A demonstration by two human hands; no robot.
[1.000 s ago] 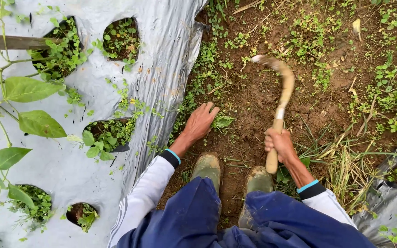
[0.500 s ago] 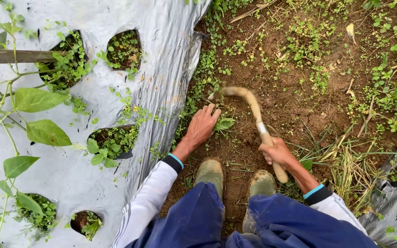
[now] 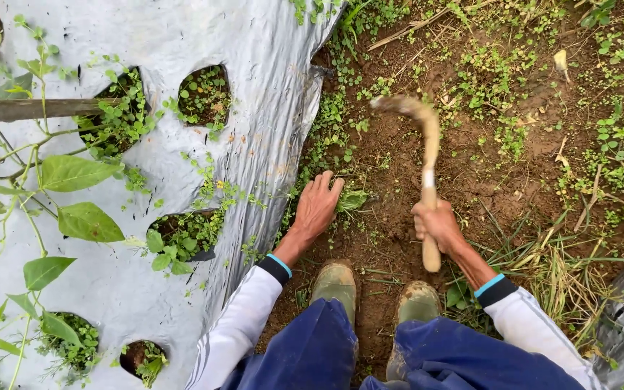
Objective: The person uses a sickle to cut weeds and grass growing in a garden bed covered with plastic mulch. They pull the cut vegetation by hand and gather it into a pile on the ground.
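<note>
Sickle (image 3: 427, 144) | R hand (image 3: 438, 225) grip shut on handle | L hand (image 3: 317, 206) flat on weeds (image 3: 352, 200)

No packages, labels, signs or screens showing anywhere in view.
</note>
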